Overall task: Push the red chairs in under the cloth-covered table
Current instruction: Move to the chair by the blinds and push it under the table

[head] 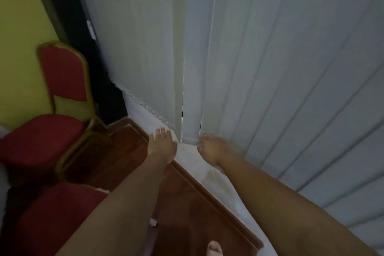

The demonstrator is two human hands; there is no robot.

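Note:
One red padded chair (47,131) with a gold metal frame stands at the left, its back against the yellow wall. A sliver of pale cloth (1,129) shows at the far left edge beside its seat. Both my arms reach away from the chair toward the white vertical blinds (249,68). My left hand (162,145) lies with its fingers apart on the white ledge (187,151) under the blinds. My right hand (209,149) has its fingers curled at the bottom end of one blind slat (192,110).
Dark red wooden floor (182,203) runs between the chair and the ledge. My red clothing (54,218) fills the lower left and my bare foot (214,248) shows at the bottom. A dark gap (83,48) lies behind the chair.

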